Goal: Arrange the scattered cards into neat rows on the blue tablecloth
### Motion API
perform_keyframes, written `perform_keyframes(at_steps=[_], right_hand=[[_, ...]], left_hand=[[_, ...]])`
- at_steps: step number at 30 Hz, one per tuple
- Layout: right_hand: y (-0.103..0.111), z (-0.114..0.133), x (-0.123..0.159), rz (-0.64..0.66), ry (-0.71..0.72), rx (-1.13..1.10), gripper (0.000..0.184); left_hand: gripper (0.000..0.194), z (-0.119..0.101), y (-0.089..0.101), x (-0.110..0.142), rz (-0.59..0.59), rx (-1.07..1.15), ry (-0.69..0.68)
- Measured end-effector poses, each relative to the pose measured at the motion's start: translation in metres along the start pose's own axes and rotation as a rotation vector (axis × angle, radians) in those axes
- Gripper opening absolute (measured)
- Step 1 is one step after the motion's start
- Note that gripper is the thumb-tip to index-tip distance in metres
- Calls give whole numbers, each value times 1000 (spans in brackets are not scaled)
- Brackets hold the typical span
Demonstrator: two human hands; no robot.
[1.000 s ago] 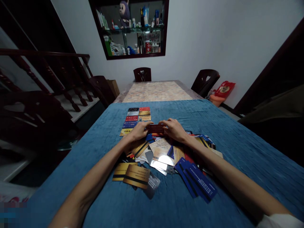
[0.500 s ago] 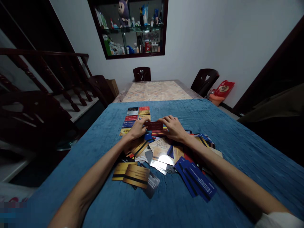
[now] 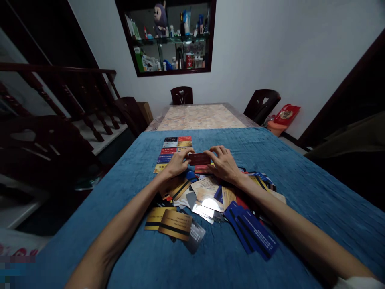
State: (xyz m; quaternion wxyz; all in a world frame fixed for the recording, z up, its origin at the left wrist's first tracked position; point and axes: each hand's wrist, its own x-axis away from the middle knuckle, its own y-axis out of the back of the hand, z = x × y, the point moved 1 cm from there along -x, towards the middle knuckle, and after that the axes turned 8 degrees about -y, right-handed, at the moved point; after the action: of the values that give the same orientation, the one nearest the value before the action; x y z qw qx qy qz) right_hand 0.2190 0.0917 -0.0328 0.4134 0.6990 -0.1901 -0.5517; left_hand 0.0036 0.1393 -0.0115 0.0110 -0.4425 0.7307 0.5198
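Observation:
A dark red card is held up on edge between my two hands, its printed face toward me. My left hand pinches its left end between thumb and fingers. At the right end, the thumb and fingers of my right hand close on the card. Just below it lies a red card on the pile. Left of my hands, several cards are laid out in two columns, among them a blue card and a yellow card; my left hand partly covers the right column.
Loose cards spread in front of me, with gold cards at the left and blue cards at the right. A blue cloth covers the near table. Chairs stand around it; a stair railing is on the left.
The whole view has shifted slightly to the right. Both hands keep their hold on the dark red card, with barely any movement over the table.

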Motion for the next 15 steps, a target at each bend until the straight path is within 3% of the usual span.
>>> perform_keyframes(at_steps=[7, 15], right_hand=[[1, -5, 0, -20, 17, 41, 42], [1, -5, -4, -2, 33, 43, 44]], left_hand=[[39, -1, 1, 2, -21, -79, -3], [48, 2, -1, 5, 16, -217, -139]])
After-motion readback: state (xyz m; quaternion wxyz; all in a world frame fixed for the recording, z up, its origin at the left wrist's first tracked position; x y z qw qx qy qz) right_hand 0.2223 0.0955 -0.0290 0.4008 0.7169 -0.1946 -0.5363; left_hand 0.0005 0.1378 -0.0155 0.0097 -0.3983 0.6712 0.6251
